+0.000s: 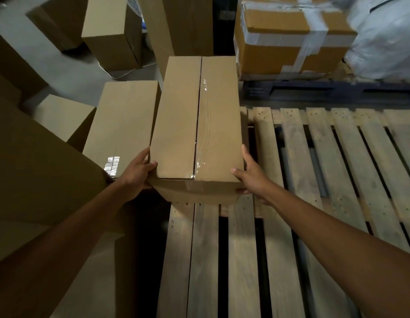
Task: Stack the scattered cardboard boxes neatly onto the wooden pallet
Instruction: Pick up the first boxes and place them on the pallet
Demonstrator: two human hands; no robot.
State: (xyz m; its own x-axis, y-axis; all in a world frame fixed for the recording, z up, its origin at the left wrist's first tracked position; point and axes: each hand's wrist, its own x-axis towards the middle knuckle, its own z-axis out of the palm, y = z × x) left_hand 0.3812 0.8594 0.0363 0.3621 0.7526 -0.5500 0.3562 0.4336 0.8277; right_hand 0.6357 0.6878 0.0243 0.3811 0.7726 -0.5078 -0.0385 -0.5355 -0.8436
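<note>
A long taped cardboard box (176,120) sits over the left end of the wooden pallet (337,161), its near end toward me. My left hand (137,173) grips its near left corner, thumb on top and fingers down the side. My right hand (252,175) holds the near right corner, thumb on top and fingers along the side. A second long box (123,120) lies right beside it on the left, off the pallet. Whether the held box rests on the slats or hangs just above them is unclear.
More cardboard boxes lie scattered on the concrete floor to the left (64,118) and at the back (107,33). A big taped carton (286,35) on a dark blue pallet (325,90) stands behind the wooden pallet. Bare slats stretch to the right.
</note>
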